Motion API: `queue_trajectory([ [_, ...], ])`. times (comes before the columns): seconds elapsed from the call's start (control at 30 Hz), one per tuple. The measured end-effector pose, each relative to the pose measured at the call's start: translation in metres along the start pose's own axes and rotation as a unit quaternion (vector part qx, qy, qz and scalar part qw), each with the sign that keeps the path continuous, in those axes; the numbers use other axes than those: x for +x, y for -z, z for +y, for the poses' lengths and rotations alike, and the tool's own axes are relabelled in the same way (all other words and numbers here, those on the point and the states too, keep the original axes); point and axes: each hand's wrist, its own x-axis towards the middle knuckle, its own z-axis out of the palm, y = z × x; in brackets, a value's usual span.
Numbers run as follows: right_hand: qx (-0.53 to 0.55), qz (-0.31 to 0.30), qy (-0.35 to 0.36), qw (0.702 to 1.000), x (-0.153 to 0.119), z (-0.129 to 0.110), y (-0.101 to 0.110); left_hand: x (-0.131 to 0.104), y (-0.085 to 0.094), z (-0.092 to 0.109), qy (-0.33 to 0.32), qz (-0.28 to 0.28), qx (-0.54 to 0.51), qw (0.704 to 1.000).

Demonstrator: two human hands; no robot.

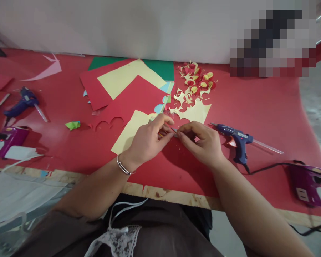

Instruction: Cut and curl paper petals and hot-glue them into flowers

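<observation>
On the red table [262,107], I see a glue gun [239,139] near the right edge and paper sheets [133,96] toward the far edge.

Single head-worn view, looking forward and steeply down over both forearms at red tabletop [267,107], close range.

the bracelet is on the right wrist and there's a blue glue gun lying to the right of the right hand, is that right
Not quite: the head view shows the bracelet on the wrist of the left hand, not the right. The blue glue gun does lie to the right of the right hand.
</observation>
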Motion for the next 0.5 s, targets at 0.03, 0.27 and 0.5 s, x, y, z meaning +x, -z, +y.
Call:
queue_trajectory([
  [0.03,0.001,0.003,-0.007,1.0,0.0,0.0001,-0.0002,0.0001,-0.0004,-0.0003,0.013,0.003,-0.013,1.0],
  [0.27,0.027,0.03,-0.041,0.998,0.0024,-0.0034,0.0,0.002,-0.0024,-0.0076,0.11,0.019,-0.149,0.983],
  [0.5,0.056,0.008,-0.071,0.996,0.0026,-0.0035,-0.0001,0.0044,-0.0021,-0.0044,0.143,0.005,-0.212,0.967],
])
